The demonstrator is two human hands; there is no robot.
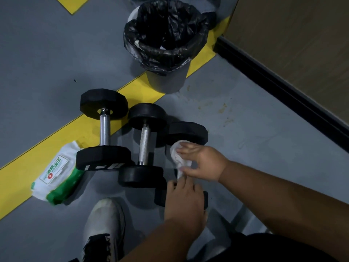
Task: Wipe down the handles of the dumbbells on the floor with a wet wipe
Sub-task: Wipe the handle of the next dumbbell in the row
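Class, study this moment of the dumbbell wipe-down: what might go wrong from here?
1. The right hand wraps the wet wipe round a handle hidden beneath it, so spots may get missed.
2. The three dumbbells lie close together; the middle dumbbell might roll against the left hand.

Both forearms are bare, with no sleeves, watch or bands in view. The left hand [186, 195] and right hand [203, 163] wear no gloves or rings. On the near left is a white shoe [104, 222], its toe scuffed grey, with black panels and black laces toward its near end. Dark clothing [273, 246] covers the body at the near right edge.
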